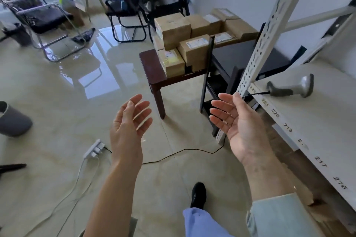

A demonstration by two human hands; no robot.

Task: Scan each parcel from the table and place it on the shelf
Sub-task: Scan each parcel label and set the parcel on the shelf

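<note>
Left hand (pixel 131 121) and right hand (pixel 234 119) empty, fingers spread, palms facing, likely set to lift a box | parcels (pixel 185 44) stacked on far table (pixel 154 75) | scanner (pixel 292 87) lay on right shelf (pixel 317 121), handy for scanning.

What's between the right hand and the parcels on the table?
Head view: bare floor tile, then the table's near edge and leg. Right hand is open and empty; parcels untouched.

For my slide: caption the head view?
Both empty hands, left and right, open toward stacked parcels; scanner rests on shelf.
</note>
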